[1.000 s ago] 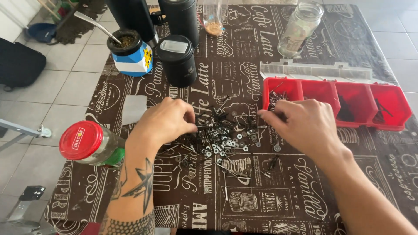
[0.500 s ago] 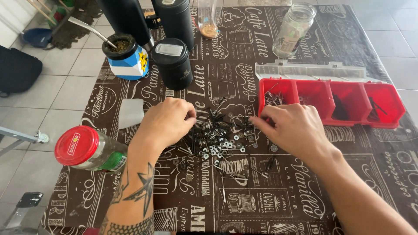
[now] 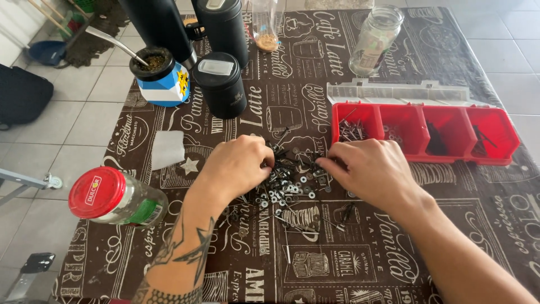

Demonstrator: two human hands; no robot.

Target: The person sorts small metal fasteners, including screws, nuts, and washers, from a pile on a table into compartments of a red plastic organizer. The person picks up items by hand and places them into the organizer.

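A loose pile of small screws, washers and nails (image 3: 288,186) lies in the middle of a brown printed tablecloth (image 3: 337,264). My left hand (image 3: 239,166) rests on the pile's left side, fingers curled down into the hardware. At the pile's right edge my right hand (image 3: 374,169) has its fingertips pinched low among the pieces. Whether either hand holds a piece is hidden by the fingers. Just beyond my right hand stands a red sorting tray (image 3: 423,160) with several compartments, some holding screws.
A red-lidded glass jar (image 3: 115,198) lies at the left table edge. Black canisters (image 3: 220,84), a blue-and-white cup with a metal straw (image 3: 163,76), a tall glass and an empty glass jar (image 3: 374,40) stand at the back. A white paper scrap (image 3: 167,149) lies left.
Both hands stay on the pile; the fingers shift slightly among the hardware. The view has tilted a little, so the table's things sit lower in frame.
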